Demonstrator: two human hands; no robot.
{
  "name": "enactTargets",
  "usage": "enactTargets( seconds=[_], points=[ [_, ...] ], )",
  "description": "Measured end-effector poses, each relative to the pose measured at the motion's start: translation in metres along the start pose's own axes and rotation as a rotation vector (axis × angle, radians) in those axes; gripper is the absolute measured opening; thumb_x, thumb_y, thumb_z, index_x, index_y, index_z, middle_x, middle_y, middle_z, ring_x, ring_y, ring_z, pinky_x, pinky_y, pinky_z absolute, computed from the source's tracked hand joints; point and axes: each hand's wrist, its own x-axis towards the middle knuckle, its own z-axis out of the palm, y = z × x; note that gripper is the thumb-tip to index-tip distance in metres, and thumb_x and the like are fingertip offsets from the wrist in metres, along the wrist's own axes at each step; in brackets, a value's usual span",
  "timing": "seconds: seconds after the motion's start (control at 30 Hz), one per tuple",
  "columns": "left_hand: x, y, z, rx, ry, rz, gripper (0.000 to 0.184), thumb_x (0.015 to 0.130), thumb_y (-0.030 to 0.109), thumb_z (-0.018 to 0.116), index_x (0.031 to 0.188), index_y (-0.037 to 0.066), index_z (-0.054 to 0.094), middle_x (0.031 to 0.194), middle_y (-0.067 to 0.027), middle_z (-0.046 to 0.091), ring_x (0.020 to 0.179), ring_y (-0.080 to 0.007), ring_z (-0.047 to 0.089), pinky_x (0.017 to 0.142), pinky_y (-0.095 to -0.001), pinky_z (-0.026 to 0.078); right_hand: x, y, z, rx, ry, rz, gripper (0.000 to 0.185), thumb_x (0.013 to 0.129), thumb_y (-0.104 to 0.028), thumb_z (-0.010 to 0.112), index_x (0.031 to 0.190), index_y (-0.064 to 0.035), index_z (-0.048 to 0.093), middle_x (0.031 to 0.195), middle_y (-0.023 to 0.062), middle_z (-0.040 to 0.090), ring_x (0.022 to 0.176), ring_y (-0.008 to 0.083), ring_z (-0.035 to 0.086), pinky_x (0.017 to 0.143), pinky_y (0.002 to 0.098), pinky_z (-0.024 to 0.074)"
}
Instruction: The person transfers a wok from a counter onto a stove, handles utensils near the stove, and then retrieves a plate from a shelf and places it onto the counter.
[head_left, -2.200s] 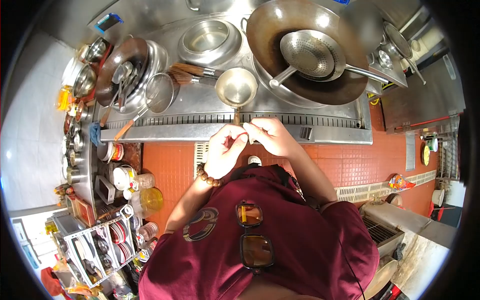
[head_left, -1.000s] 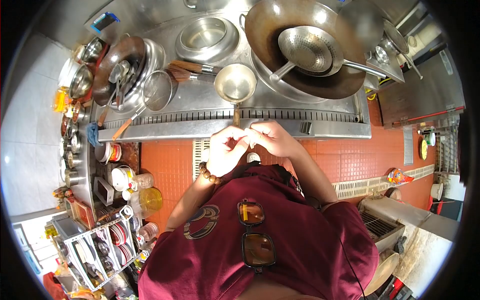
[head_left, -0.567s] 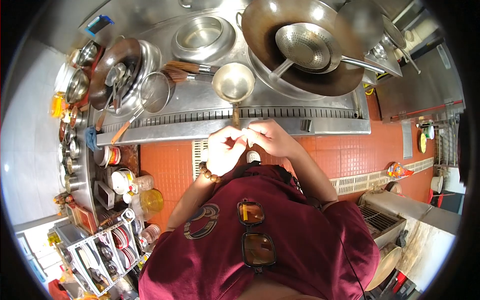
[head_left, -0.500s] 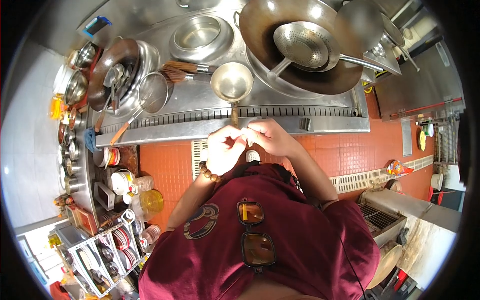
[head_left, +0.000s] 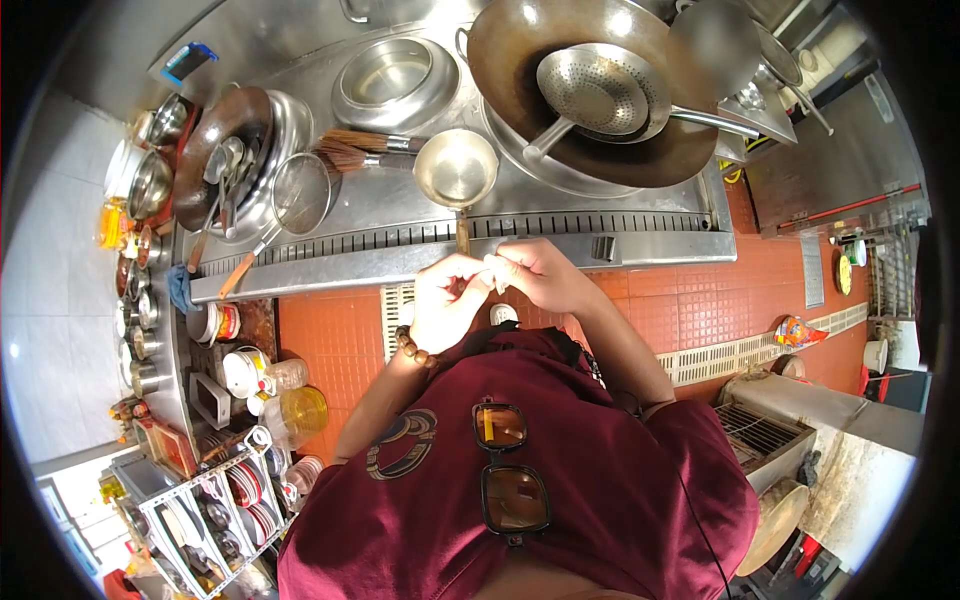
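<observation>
Camera view's swung slightly since earlier, so the ladle [head_left: 456, 168] sits a bit further left in frame. It's around 12 o'clock by the steel cooktop [head_left: 385, 205], handle toward the hands. Left hand [head_left: 443, 300] and right hand [head_left: 543, 275] are both pinched narrow, fingertips together, can't tell if they're holding anything. Wok [head_left: 500, 70]'s at 1 o'clock.
</observation>
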Motion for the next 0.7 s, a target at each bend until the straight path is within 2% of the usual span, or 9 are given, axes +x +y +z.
enactTargets(
  seconds=[0.27, 0.5, 0.7],
  points=[
    [0.003, -0.015, -0.001, 0.097, 0.007, -0.006, 0.004, 0.09, -0.003, 0.062, 0.089, 0.001, 0.065, 0.079, -0.0017, 0.065, 0.072, -0.0063, 0.055, 0.066, -0.0234, 0.045, -0.002, 0.002, -0.004, -0.152, 0.04, -0.068, 0.029, 0.1, -0.017, 0.053, 0.08, 0.0027, 0.062, 0.065, 0.0072, 0.058, 0.061, 0.0109, 0.052, 0.058, 0.0292, 0.045],
    [0.008, -0.017, 0.009, 0.064, 0.022, 0.021, 0.006, 0.09, -0.003, 0.062, 0.086, 0.001, 0.063, 0.08, -0.0029, 0.065, 0.074, -0.0074, 0.056, 0.069, -0.0246, 0.047, -0.006, 0.005, -0.01, -0.121, 0.076, -0.085, 0.027, 0.099, -0.016, 0.053, 0.084, 0.0028, 0.063, 0.067, 0.0083, 0.06, 0.061, 0.0122, 0.054, 0.058, 0.0301, 0.0454],
    [0.012, -0.015, 0.012, 0.058, 0.0, 0.016, 0.004, 0.092, -0.002, 0.061, 0.09, 0.0, 0.064, 0.082, -0.0026, 0.065, 0.075, -0.0073, 0.056, 0.07, -0.0238, 0.047, -0.009, 0.008, -0.012, -0.054, 0.102, -0.054, 0.028, 0.1, -0.017, 0.053, 0.081, 0.0029, 0.061, 0.067, 0.0078, 0.06, 0.064, 0.0111, 0.055, 0.06, 0.0295, 0.0458]
  ],
)
